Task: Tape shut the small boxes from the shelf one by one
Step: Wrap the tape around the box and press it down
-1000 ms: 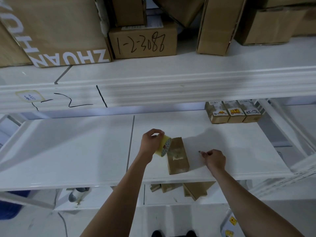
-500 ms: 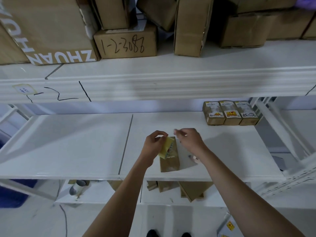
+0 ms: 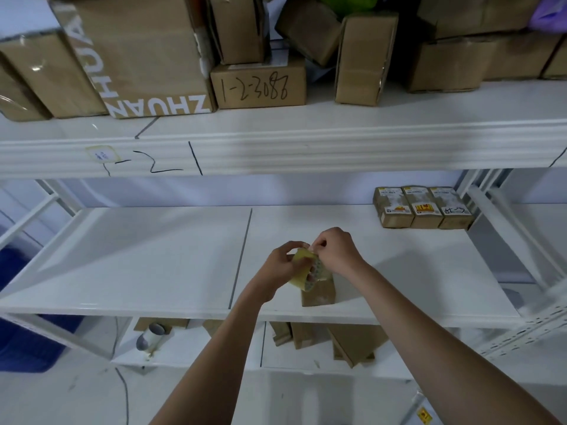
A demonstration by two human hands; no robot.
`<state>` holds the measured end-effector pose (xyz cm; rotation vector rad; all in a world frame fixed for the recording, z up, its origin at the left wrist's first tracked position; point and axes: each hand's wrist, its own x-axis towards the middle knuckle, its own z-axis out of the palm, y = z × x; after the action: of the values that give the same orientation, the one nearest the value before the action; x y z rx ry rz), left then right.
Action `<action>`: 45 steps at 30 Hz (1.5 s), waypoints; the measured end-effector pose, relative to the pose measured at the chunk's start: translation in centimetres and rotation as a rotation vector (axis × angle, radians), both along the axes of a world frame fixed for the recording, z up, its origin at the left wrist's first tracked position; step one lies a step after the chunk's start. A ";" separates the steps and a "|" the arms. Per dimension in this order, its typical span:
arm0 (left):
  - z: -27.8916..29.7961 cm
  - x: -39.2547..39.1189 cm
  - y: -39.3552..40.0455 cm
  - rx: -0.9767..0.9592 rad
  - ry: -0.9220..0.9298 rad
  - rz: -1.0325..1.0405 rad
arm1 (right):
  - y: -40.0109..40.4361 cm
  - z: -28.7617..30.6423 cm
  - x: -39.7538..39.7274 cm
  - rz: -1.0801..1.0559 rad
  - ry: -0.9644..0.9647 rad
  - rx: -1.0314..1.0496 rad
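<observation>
Left hand [image 3: 280, 265] is wrapped around the yellowish tape roll [image 3: 302, 269], and the right hand [image 3: 337, 251] pinches at the roll's top edge. Both hover right over the small box [image 3: 319, 294], which sits near the middle shelf's [image 3: 153, 256] front edge. Three labeled boxes [image 3: 422, 208] sit far back-right of it.

White shelf [image 3: 153, 256], small boxes [image 3: 422, 207]
</observation>
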<state>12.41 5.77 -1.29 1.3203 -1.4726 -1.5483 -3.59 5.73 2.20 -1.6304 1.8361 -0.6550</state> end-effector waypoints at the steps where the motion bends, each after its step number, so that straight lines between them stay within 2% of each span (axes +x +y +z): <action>1: -0.2 0.7 0.0 0.021 0.004 -0.046 | -0.1 -0.1 0.5 0.009 0.023 0.022; 6: -1.1 3.9 0.8 0.182 0.120 -0.131 | 0.1 -0.2 3.3 0.084 0.164 0.097; 11: -2.4 5.2 1.4 0.278 0.080 -0.125 | 1.4 -0.9 5.5 0.111 0.313 0.127; 18: -5.7 6.4 3.5 0.368 0.028 -0.023 | 3.1 -2.1 7.7 0.119 0.229 0.147; 24: -8.0 7.2 4.9 0.356 -0.095 -0.020 | 4.4 -4.0 9.0 0.134 0.292 0.161; 28: -8.8 7.4 5.8 0.389 -0.063 -0.004 | 4.5 -5.1 9.6 0.114 0.254 0.145; 35: -9.1 7.8 6.4 0.383 -0.098 0.105 | 3.8 -6.7 9.9 0.117 0.177 0.129; 38: -9.3 7.9 6.5 0.339 -0.160 0.093 | 3.6 -7.9 10.0 0.111 0.159 0.150; 45: -9.9 8.2 6.4 0.279 -0.171 0.036 | 2.5 -11.1 11.1 0.078 0.158 0.173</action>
<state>20.66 12.20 -11.22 1.6673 -1.3586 -1.6986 7.53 8.25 -8.92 -1.6685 1.8723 -0.3317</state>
